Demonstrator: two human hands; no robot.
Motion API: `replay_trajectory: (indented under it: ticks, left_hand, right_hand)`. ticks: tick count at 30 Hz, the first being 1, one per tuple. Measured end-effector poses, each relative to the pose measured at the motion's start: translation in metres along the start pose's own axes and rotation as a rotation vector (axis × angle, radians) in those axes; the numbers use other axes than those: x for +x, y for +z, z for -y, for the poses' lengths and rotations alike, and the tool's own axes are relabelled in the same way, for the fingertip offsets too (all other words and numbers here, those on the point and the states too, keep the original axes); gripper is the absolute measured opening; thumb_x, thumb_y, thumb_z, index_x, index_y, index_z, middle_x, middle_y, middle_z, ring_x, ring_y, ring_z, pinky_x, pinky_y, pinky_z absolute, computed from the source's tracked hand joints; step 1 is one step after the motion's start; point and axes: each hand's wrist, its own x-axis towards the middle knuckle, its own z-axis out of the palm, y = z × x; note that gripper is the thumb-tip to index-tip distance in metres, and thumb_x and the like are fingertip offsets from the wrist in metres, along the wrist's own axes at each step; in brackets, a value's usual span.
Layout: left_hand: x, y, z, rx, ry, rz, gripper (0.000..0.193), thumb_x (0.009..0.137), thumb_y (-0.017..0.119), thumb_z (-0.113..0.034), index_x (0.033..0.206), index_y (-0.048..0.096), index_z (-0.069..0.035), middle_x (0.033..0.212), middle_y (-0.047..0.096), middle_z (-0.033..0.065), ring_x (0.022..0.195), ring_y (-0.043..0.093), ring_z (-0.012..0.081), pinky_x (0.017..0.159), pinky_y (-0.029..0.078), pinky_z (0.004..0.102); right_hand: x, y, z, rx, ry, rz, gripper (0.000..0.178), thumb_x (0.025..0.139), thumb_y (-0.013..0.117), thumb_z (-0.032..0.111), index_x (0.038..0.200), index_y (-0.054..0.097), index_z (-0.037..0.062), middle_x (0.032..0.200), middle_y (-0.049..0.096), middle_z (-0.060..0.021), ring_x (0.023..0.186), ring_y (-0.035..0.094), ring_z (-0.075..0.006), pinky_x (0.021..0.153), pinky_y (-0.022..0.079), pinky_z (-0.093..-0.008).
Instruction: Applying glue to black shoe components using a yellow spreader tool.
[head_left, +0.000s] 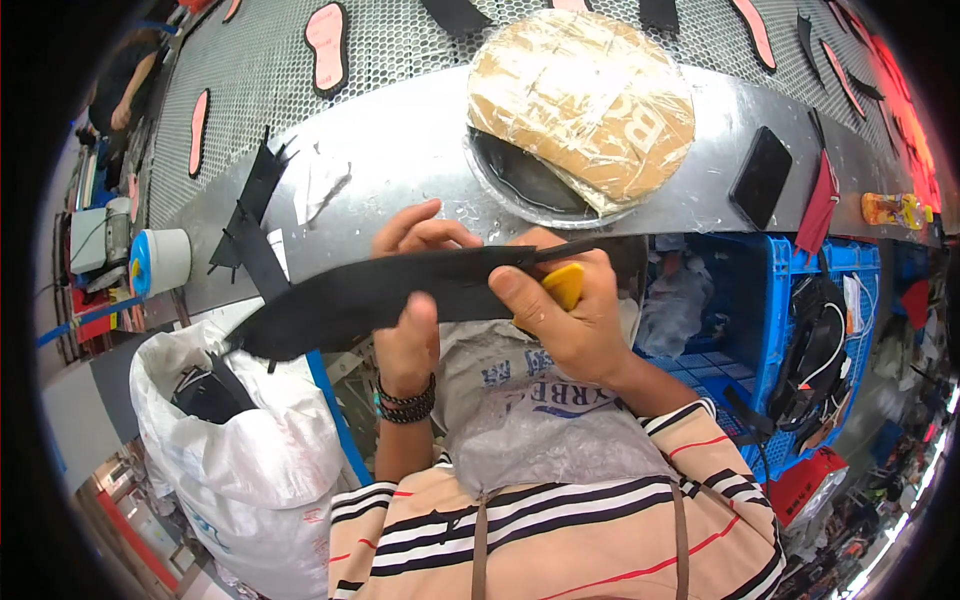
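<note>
A long, flexible black strip [400,288] stretches sideways in front of my body, its wide left end drooping over a white sack. My left hand [408,340] grips it near the middle, thumb on the near face and fingers behind. At the strip's right end my right hand [570,320] is closed, thumb pressed on the near face. A yellow object [563,286] also sits in that hand; most of it is hidden by the fingers, so its kind does not show.
A metal bench holds a basin [490,190] topped by a plastic-wrapped cardboard disc [590,100], plus a phone [761,178]. Beyond lies a mesh surface [400,50] with pink insoles [327,50]. The white sack [250,440] stands left; a blue crate [780,340] right.
</note>
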Motion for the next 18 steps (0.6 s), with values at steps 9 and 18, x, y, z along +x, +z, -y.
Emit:
replay_trajectory:
  ticks: [9, 18]
  left_hand:
    - [-0.006, -0.052, 0.01, -0.131, -0.329, -0.352, 0.024, 0.098, 0.061, -0.017, 0.107, 0.066, 0.004, 0.098, 0.07, 0.0129, 0.079, 0.068, 0.0219, 0.062, 0.057, 0.0343]
    - [-0.011, -0.034, 0.024, -0.068, -0.335, -0.422, 0.017, 0.097, 0.062, -0.01, 0.107, 0.065, 0.003, 0.102, 0.067, 0.0115, 0.083, 0.068, 0.02, 0.066, 0.063, 0.0369]
  right_hand:
    - [0.032, -0.059, -0.009, -0.533, -0.353, -0.159, 0.018, 0.092, 0.063, 0.003, 0.11, 0.063, 0.0012, 0.09, 0.066, -0.0088, 0.076, 0.063, -0.0175, 0.07, 0.049, -0.0279]
    - [0.038, -0.055, -0.028, -0.679, -0.332, -0.134, 0.013, 0.088, 0.068, 0.004, 0.101, 0.067, 0.0027, 0.09, 0.067, -0.0122, 0.08, 0.067, -0.0262, 0.072, 0.051, -0.0338]
